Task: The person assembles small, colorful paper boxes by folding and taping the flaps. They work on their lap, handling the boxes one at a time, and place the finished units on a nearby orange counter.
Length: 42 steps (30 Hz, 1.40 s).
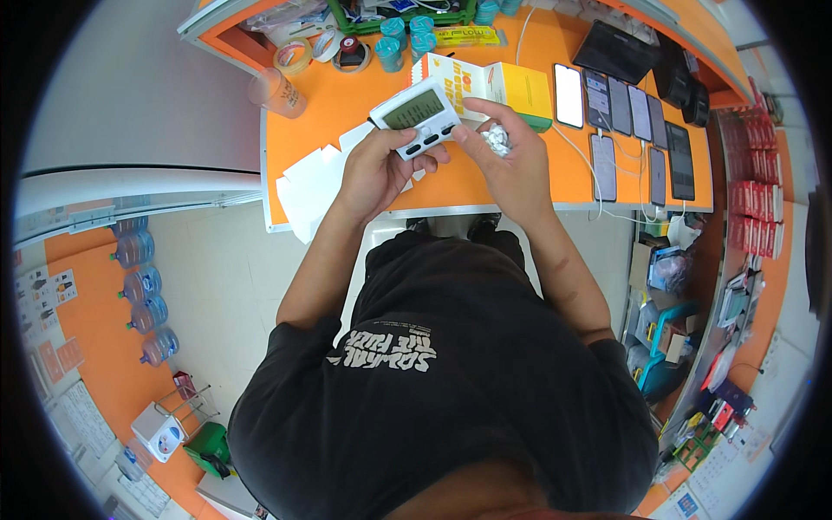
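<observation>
White handheld device point(419, 119) raised above the orange counter point(338, 100), with the yellow-and-white box point(526, 89) near its 2 o'clock, white sheets point(305, 186) at 8 and phones point(619, 104) at 3. The left hand point(374, 169) grips the device, thumb on its face and fingers beneath; the right hand point(518, 165) curls its fingers around a crumpled silvery wad point(496, 139), its thumb close to the buttons, contact unclear. Judged by appearance, the device is already picked up and its display shows dark marks; neither device nor wad is yet set down.
</observation>
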Tool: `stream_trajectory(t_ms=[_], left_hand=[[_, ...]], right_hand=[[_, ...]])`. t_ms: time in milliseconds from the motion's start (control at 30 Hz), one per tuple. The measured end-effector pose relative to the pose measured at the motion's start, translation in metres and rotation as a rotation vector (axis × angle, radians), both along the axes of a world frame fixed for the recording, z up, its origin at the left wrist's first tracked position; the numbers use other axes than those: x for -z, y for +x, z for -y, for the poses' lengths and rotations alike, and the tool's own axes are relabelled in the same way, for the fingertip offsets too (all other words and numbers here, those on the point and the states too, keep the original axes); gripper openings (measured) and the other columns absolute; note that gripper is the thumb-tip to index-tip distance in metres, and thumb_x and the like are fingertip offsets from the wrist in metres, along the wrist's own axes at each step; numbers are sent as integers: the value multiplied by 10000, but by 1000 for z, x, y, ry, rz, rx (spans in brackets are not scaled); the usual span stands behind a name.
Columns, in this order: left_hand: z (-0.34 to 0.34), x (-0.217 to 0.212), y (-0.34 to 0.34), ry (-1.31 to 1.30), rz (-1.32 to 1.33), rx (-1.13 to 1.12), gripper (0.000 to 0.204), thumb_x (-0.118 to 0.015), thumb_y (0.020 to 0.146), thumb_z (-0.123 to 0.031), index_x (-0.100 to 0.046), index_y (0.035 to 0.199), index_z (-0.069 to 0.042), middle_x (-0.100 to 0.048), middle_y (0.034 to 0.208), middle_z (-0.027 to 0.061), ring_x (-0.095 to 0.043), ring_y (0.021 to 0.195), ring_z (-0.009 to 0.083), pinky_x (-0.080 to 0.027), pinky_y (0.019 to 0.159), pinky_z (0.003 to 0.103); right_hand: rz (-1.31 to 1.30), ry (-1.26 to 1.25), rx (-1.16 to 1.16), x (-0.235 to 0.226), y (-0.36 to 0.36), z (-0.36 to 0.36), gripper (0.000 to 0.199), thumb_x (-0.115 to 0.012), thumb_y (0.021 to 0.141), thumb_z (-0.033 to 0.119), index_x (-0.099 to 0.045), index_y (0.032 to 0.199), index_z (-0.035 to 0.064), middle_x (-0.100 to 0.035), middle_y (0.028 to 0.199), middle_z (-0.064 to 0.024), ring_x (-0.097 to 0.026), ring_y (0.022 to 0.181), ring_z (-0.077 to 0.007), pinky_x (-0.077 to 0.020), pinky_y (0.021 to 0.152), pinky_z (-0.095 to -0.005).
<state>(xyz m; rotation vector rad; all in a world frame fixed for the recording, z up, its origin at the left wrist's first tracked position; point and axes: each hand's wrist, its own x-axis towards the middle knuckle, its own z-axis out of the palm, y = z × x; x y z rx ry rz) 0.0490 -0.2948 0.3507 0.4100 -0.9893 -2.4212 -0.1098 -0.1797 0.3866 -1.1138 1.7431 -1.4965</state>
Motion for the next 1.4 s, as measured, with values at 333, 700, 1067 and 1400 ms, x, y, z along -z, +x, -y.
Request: stream_trajectory(t_ms=[333,700,1067,1400], left_hand=[[-14,-6,-7,-305,366,-82,401,-641,1001,-191,-550,1313,43,-696,1179,147,-700,1028,202,-547,857,326],[-9,-5,-14,-499,469,-104,360,-712,960,-137,-598,1248,47,-740,1067,113,-708,956,131,-538,830,282],[92,19,-72,-445,470,-249,302,-674,968,-89,-580,1231,25,-712,1123,119,-713,1027,192,-577,839,251],[247,53,-151,-455,502,-544,260,-726,951,-127,-633,1147,16,-690,1040,104,-685,866,167,-518,594,204]], right_hand=[[189,123,-73,27,-14,-1,266,-723,963,216,-705,1102,-10,-710,972,-19,-593,893,-61,-484,821,-245],[371,140,-25,40,-15,0,340,-745,943,257,-707,1128,-27,-724,958,-57,-613,869,-81,-491,776,-246],[225,-87,134,65,-17,-6,260,-690,982,266,-684,1135,56,-553,713,34,-456,570,-38,-365,511,-233],[704,57,-118,76,-21,-62,364,-554,1057,356,-673,969,23,-548,666,-17,-497,548,-102,-412,524,-277]])
